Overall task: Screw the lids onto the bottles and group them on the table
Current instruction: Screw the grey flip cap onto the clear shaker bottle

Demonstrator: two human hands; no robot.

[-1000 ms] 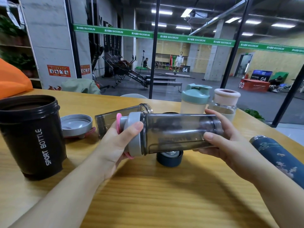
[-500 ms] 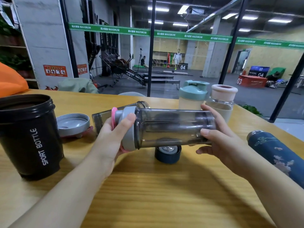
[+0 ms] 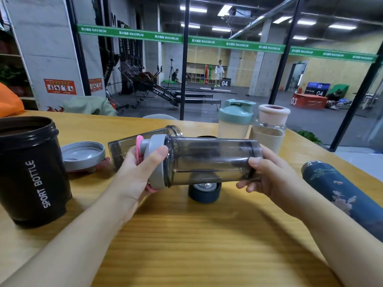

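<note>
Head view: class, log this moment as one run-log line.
left hand grips grey lid | right hand holds smoky bottle sideways above table | spare lid, black bottle uncapped

A wooden table [image 3: 186, 241] carries the things. At its left stands a black bottle [image 3: 31, 175], open at the top, and just beside it a grey lid [image 3: 83, 155] lies upside down. A clear bottle [image 3: 126, 148] lies on its side behind. A dark blue cap [image 3: 204, 192] sits mid-table. 2 capped bottles, green-lidded [image 3: 235, 121] and pink-lidded [image 3: 270, 127], stand at the far edge; a blue flask [image 3: 344, 197] lies at right.
</note>
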